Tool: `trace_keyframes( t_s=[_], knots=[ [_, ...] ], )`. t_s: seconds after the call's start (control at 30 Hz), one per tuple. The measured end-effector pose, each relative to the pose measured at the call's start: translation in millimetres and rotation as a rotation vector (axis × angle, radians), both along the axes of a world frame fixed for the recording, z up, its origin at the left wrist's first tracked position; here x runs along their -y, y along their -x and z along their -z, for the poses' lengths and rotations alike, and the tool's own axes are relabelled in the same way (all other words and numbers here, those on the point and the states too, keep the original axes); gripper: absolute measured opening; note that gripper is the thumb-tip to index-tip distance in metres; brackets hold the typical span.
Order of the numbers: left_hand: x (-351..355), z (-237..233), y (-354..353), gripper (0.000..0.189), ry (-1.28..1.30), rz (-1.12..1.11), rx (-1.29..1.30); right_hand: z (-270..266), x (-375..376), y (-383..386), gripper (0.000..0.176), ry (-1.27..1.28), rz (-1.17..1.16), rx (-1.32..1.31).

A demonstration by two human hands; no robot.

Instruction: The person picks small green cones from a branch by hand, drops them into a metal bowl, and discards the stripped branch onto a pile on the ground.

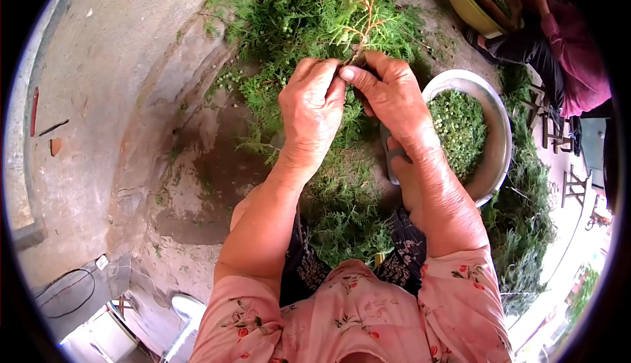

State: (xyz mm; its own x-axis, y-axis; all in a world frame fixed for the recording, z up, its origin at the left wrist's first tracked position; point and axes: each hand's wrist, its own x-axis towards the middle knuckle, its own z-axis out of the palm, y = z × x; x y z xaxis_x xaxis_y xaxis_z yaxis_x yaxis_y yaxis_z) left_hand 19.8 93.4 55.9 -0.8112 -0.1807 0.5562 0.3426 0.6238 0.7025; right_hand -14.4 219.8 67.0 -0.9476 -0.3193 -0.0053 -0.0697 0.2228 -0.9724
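Both hands meet in front of me at the base of a leafy evergreen sprig [369, 21] with reddish-brown stems. My left hand [313, 96] has its fingers curled and pinched at the stem. Opposite it, my right hand [388, 93] pinches the same stem between thumb and fingers. The sprig's flat green fronds point away from me, above a large heap of cut evergreen branches [289, 27] on the ground. Beside my right forearm stands a round metal basin [503, 133], holding many small green cones or berries [460, 133].
More cut greenery [348, 218] lies between my legs, and another pile [526, 212] stretches along the right. A person in a pink top [582, 60] sits at the upper right by a yellow basin [470, 8]. Wooden stools [559, 139] stand behind. A concrete wall [85, 100] rises on the left.
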Motion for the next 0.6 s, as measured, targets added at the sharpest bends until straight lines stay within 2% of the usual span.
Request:
trace_keyframes(
  t_s=[0.07, 0.1, 0.13, 0.2, 0.23, 0.27, 0.37, 0.5, 0.6],
  knots=[
    [-0.2, 6.7, 3.3, 0.019, -0.114, 0.043, 0.013, 4.3, 2.8, 0.5, 0.026, 0.073, -0.066, -0.189],
    [-1.1, 7.2, -1.9, 0.016, -0.192, 0.036, 0.181, 1.7, 0.3, 0.0, 0.02, 0.086, -0.121, -0.097],
    [-1.7, 0.8, -4.2, 0.016, -0.192, 0.036, 0.18, -6.3, -1.9, -2.2, 0.02, 0.086, -0.121, -0.097],
    [-1.1, -14.1, -5.1, 0.012, -0.594, 0.118, 0.458, -19.5, -6.0, -6.8, 0.019, 0.389, -0.177, 0.364],
    [2.3, -6.7, -0.2, 0.011, -0.788, 0.133, 0.432, -17.1, -6.8, -7.9, 0.018, 0.547, -0.269, 0.396],
    [10.8, -2.7, 3.5, 0.012, -0.808, 0.189, 0.396, -16.5, -5.8, -9.0, 0.018, 0.547, -0.272, 0.397],
    [11.7, -3.1, 3.3, 0.013, -0.852, 0.189, 0.35, -8.9, -4.8, -7.0, 0.019, 0.582, -0.085, 0.411],
    [6.9, -9.4, -1.6, 0.017, -0.849, 0.138, 0.435, -4.3, -10.9, 4.9, 0.019, 0.61, 0.006, 0.491],
    [4.4, -14.9, -1.2, 0.019, -0.844, 0.13, 0.458, 3.2, -12.7, 8.5, 0.022, 0.725, 0.153, 0.521]
  ],
)
